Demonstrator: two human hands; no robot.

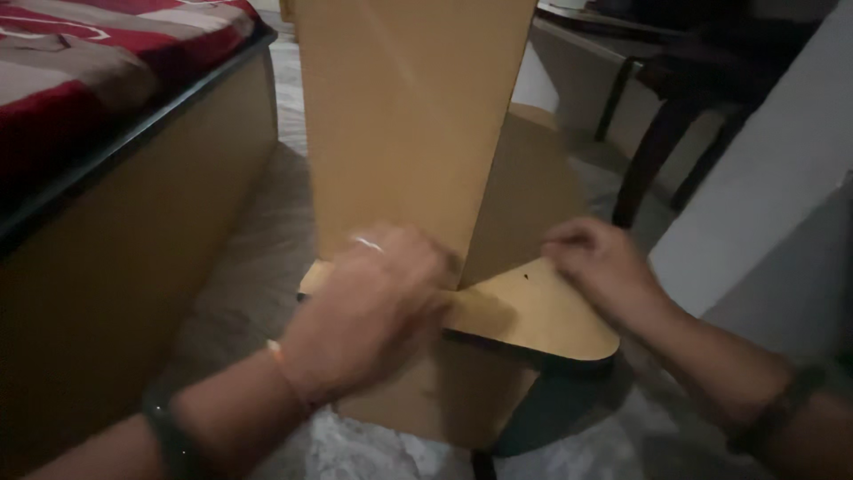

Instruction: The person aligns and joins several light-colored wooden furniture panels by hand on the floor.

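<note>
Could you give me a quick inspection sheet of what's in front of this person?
Surface: pale patterned floor.
Job's things: tan upright board crossed by a rounded shelf panel with dark edging.
Clutter: nothing seen.
Hands: left hand rests against the upright board at the joint; right hand touches the shelf panel, fingers curled.
Cables: nothing seen.
Surroundings: bed with red patterned cover to the left; dark table legs behind; white wall to the right.

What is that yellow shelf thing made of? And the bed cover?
The shelf and upright panel look like laminated board: flat, smooth tan faces with a dark edge. The bed cover seems to be soft cloth, red and grey, lying in gentle folds.
</note>
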